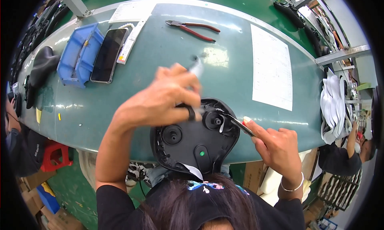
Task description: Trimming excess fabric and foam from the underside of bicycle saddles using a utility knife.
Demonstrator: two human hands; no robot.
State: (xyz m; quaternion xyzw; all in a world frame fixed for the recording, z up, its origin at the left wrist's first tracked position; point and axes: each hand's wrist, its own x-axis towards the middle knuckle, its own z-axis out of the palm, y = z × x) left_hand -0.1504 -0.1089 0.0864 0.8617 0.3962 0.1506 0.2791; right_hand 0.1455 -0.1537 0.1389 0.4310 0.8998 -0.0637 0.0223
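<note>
The upturned black saddle (186, 145) lies left of the right hand (278, 147), its grip clamped on a slanting metal tool (244, 128); the left hand's (162, 98) grip is too blurred to tell.

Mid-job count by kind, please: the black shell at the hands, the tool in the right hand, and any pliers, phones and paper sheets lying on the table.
Black shell: 1
Tool in right hand: 1
Pliers: 1
Phone: 1
Paper sheets: 2
Total: 6
</note>
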